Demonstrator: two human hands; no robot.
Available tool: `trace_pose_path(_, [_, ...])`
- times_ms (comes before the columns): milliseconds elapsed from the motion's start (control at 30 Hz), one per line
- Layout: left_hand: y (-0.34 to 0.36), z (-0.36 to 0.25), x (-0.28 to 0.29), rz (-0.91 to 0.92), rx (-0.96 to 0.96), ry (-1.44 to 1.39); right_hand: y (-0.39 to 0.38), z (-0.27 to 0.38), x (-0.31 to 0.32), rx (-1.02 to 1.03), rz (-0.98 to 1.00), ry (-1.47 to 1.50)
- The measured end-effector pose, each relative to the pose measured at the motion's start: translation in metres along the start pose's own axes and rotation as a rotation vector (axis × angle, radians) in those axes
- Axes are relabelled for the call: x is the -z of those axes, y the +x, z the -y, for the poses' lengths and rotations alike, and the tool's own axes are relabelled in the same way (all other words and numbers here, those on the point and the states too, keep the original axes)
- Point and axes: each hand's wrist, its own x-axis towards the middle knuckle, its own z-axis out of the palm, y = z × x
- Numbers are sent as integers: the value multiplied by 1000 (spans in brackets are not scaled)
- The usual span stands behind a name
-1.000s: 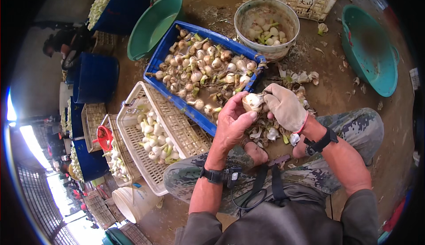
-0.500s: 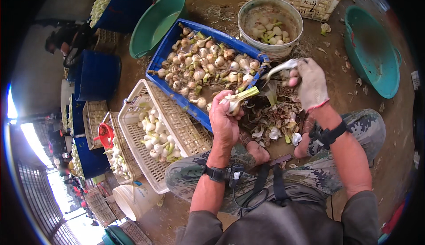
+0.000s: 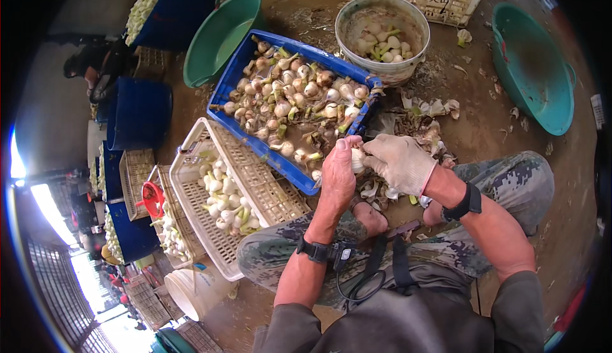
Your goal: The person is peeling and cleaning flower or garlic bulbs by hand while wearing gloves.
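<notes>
My bare left hand (image 3: 339,171) is closed round a pale garlic bulb (image 3: 357,158), partly hidden by my fingers, just in front of the near right corner of a blue tray (image 3: 242,135) of unpeeled garlic. My gloved right hand (image 3: 398,161) is closed at the bulb's right side, its fingertips on it. Torn skins and leaves (image 3: 428,120) lie on the ground beyond my hands and between my bare feet. A white perforated crate (image 3: 194,238) at the left holds cleaner white bulbs with short green stems.
Behind are a white bucket (image 3: 421,53) with some garlic and another crate (image 3: 433,2). Green tubs (image 3: 529,72) stand at right and upper left. Blue barrels (image 3: 137,114), piled crates and a tipped bucket (image 3: 197,289) line the left, where another person (image 3: 89,66) bends.
My right hand, out at upper right with a pale strip half a second ago, has come down and left onto the bulb. The green stalk seen on the bulb then is not visible now.
</notes>
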Motion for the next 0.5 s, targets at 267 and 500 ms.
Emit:
trace_pose_path(267, [-2,13,-1,-45,-81,211,-5,-3,-14,-98,60,-94])
trace_pose_path(500, [-8,-19,-6,33,-410,369,2,-5,-15,-528,-83,186])
